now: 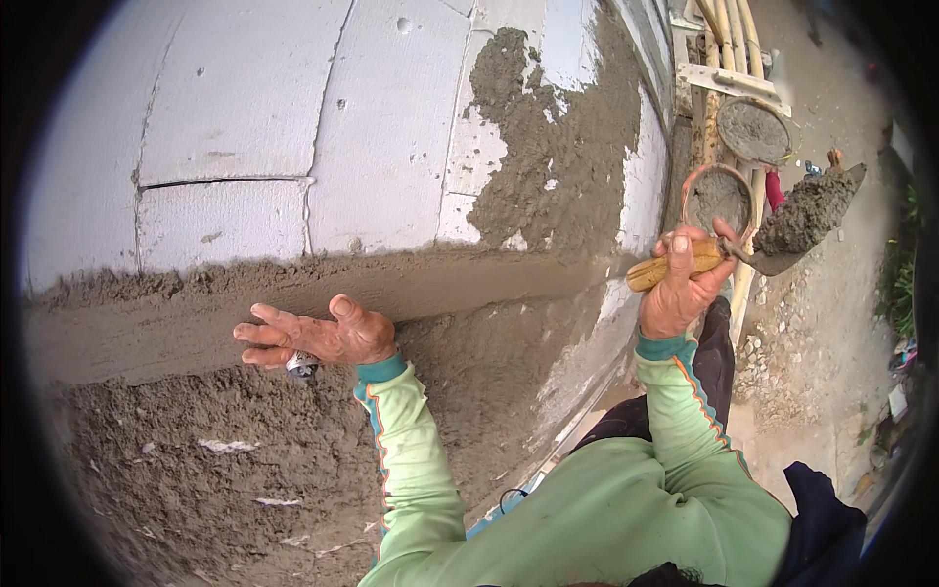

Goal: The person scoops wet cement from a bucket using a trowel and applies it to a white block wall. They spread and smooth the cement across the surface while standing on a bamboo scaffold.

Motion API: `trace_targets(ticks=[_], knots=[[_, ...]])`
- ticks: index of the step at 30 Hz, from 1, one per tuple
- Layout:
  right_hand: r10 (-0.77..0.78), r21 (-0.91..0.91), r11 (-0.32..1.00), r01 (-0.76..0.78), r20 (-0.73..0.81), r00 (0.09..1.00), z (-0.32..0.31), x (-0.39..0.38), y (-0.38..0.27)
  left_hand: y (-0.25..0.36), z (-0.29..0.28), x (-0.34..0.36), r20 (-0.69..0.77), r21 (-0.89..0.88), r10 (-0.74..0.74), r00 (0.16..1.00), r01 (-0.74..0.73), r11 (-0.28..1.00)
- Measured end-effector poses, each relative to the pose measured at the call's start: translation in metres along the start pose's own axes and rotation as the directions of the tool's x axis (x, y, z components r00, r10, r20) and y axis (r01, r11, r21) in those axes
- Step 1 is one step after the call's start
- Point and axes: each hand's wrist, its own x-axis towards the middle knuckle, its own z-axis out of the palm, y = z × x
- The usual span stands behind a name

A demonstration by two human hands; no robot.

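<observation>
My left hand (323,334) is open, with its fingers stretched out and a ring on one of them. It hovers at or just off a smooth band of grey mortar (460,279) on the wall; I cannot tell whether it touches. In my right hand (682,293) is a trowel by its wooden handle (675,266). A heap of wet mortar (807,212) covers most of the trowel's blade, which points out to the right, away from the wall.
Pale wall blocks (230,88) bear a rough mortar patch (558,127). Beyond my right hand are an orange-rimmed bucket (688,193) and another bucket (748,158), both holding mortar, beside bamboo poles (735,34) and a wooden board (729,82). Gravelly ground (792,362) lies below.
</observation>
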Motion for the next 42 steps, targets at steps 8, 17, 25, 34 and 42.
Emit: trace_targets(ticks=[8, 17, 25, 34, 42], knots=[[0.560, -0.354, 0.823, -0.444, 0.638, 0.529, 0.050, -0.169, 0.038, 0.020, 0.001, -0.008, 0.001, -0.068, 0.017, 1.000, -0.017, 0.998], [0.694, -0.951, 0.151, -0.269, -0.092, 0.715, -0.284, 0.035, 0.274, -0.039, -0.005, -0.015, 0.034, 0.364, 0.355, 0.934, -0.342, 0.866], [0.706, -0.632, -0.572, 0.523, -0.056, 0.706, -0.582, 0.306, 0.381, -0.014, 0.060, -0.033, 0.021, -0.537, 0.112, 0.993, -0.083, 0.840], [0.822, -0.728, 0.097, -0.678, -0.326, 0.467, -0.496, 0.230, 0.389, 0.025, 0.041, -0.020, 0.066, 0.021, 0.137, 0.988, -0.139, 0.990], [0.719, -0.421, 0.574, -0.702, -0.150, 0.679, -0.347, 0.248, 0.291, 0.034, 0.027, -0.021, -0.011, 0.301, 0.023, 1.000, -0.019, 0.953]])
